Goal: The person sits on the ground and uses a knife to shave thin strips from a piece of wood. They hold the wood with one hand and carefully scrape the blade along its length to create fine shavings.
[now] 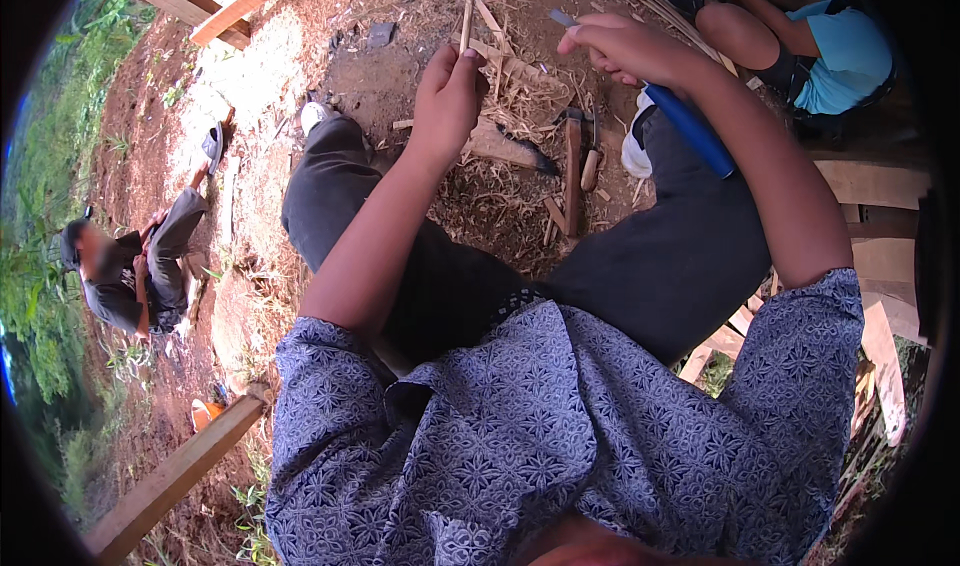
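My left hand point(450, 101) is closed around a thin, pale wooden stick point(468, 11) that points up and away from me. To its right, my right hand point(622, 48) grips what looks like a knife. A short grey blade point(562, 18) shows beyond the fingers, and a long blue handle point(690, 134) runs back under my forearm. The blade is apart from the stick. On the ground between my legs lie a wooden-handled tool point(573, 176) with a dark head, a smaller tool with a pale handle point(591, 169), and a dark curved piece point(527, 148) by a wood offcut point(490, 144).
Wood shavings point(525, 91) cover the ground between my feet. A person in a light blue shirt point(845, 56) crouches at the far right. Another person point(140, 266) in a dark cap sits at left. Wooden beams point(180, 476) cross the left side; boards point(882, 366) lie at right.
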`<action>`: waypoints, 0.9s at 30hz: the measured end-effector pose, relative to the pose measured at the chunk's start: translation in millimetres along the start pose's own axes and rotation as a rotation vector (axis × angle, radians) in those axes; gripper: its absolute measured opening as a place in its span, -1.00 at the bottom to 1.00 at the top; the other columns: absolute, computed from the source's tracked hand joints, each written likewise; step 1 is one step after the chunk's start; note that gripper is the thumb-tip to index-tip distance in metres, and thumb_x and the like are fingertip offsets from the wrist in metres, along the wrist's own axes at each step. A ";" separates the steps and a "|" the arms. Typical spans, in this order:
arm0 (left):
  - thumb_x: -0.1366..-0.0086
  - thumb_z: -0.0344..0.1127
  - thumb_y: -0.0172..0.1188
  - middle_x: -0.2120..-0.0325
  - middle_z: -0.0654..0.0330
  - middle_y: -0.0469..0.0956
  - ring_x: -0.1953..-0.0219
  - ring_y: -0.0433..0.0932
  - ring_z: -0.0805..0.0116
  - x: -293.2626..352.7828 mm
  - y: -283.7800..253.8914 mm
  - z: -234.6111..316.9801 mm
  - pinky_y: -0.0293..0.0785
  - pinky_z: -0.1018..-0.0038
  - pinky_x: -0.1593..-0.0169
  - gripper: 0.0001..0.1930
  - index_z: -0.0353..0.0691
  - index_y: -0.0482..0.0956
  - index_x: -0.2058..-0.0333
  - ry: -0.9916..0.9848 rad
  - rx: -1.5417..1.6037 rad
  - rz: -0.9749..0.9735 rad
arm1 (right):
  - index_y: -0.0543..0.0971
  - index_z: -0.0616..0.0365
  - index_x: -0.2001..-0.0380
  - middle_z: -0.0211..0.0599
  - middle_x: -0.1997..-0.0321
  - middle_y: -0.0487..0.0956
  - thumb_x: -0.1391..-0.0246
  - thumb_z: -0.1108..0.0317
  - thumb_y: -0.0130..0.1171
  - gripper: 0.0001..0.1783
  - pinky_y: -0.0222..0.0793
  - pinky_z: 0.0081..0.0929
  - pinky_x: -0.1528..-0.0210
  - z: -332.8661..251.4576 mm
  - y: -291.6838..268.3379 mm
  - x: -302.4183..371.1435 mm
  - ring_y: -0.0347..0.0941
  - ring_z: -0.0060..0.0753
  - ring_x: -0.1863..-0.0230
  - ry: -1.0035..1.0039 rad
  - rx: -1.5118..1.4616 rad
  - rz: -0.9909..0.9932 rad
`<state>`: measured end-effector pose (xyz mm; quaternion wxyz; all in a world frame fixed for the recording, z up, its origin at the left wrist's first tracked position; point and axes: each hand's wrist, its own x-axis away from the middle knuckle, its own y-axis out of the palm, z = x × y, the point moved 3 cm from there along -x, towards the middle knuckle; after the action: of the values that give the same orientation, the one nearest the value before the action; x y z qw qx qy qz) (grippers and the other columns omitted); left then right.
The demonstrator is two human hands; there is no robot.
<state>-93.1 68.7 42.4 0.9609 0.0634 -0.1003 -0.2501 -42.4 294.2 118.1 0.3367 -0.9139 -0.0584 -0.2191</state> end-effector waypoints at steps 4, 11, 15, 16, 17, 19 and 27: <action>-0.43 -0.16 -0.06 0.56 0.34 0.37 0.58 0.31 0.54 -7.1 -23.0 -87.6 0.26 0.51 0.50 -0.74 -0.23 0.47 0.20 -0.138 -0.319 -0.044 | 0.39 0.09 -0.28 -0.60 0.56 0.27 -0.28 0.24 -0.11 -0.48 0.14 -0.62 0.55 43.8 23.3 15.0 0.12 -0.75 0.62 0.178 0.160 -0.283; -0.41 -0.02 -0.12 0.10 -0.32 0.57 -0.02 0.53 -0.26 31.6 -29.3 -228.4 0.41 0.04 -0.10 -0.51 -0.35 0.50 0.02 -0.337 -0.751 0.212 | 0.29 0.05 -0.38 -0.40 0.53 0.44 -0.25 0.34 -0.09 -0.40 0.39 -0.47 0.45 88.2 43.4 37.8 0.41 -0.58 0.57 0.190 0.361 -0.483; -0.44 0.00 -0.16 0.13 -0.28 0.57 0.04 0.53 -0.31 47.4 -13.9 -246.3 0.39 0.00 -0.08 -0.55 -0.30 0.45 0.04 -0.442 -0.795 0.152 | 0.26 -0.03 -0.39 -0.46 0.55 0.40 -0.38 0.31 -0.12 -0.46 0.32 -0.55 0.49 88.7 46.2 25.3 0.36 -0.64 0.57 0.096 0.320 -0.354; -0.45 0.01 -0.20 0.12 -0.26 0.58 0.03 0.54 -0.29 44.2 -15.0 -262.1 0.40 0.00 -0.08 -0.54 -0.25 0.43 -0.01 -0.427 -0.820 0.122 | 0.25 -0.08 -0.40 -0.48 0.55 0.38 -0.39 0.33 -0.13 -0.46 0.32 -0.55 0.49 89.0 49.2 14.3 0.34 -0.65 0.58 0.016 0.317 -0.314; -0.45 0.01 -0.20 0.12 -0.25 0.58 0.03 0.54 -0.28 43.1 -16.8 -263.6 0.41 0.00 -0.09 -0.54 -0.25 0.44 -0.01 -0.451 -0.840 0.107 | 0.24 -0.13 -0.41 -0.51 0.54 0.37 -0.40 0.35 -0.13 -0.46 0.31 -0.56 0.50 91.5 54.0 3.1 0.32 -0.67 0.58 -0.060 0.307 -0.270; -0.45 0.01 -0.21 0.12 -0.24 0.59 0.03 0.55 -0.26 38.1 -14.9 -262.5 0.42 0.01 -0.09 -0.53 -0.26 0.46 0.00 -0.491 -0.874 0.060 | 0.25 -0.14 -0.38 -0.52 0.54 0.39 -0.39 0.35 -0.12 -0.48 0.31 -0.53 0.47 98.7 73.8 -16.4 0.31 -0.66 0.56 -0.122 0.344 -0.189; -0.38 -0.05 -0.14 0.15 -0.18 0.63 0.07 0.62 -0.13 23.1 -7.5 -251.0 0.49 0.07 -0.05 -0.53 -0.31 0.64 0.16 -0.526 -0.940 -0.199 | 0.54 -0.14 -0.01 -0.25 0.40 0.65 -0.20 0.17 0.12 -0.68 0.50 -0.27 0.33 138.1 218.7 -79.2 0.60 -0.35 0.47 0.179 0.049 0.046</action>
<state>-20.5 68.8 -199.1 0.7999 -0.4285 -0.2083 -0.3649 -8.0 218.3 -139.3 0.3676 -0.8833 -0.0124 -0.2905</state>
